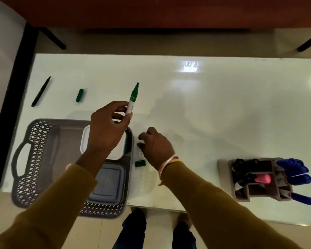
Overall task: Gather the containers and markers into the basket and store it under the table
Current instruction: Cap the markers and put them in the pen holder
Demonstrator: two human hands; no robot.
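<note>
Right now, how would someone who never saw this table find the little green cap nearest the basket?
Start at the grey basket on the left end of the white table. Just off its right rim, close to the right hand, lies a small green cap. The other green cap sits alone farther back, nearer the black pen.

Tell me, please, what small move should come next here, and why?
Probably the right hand should pick up the green cap lying beside the basket, since the green marker pinched in the left hand has its tip bare.
</note>
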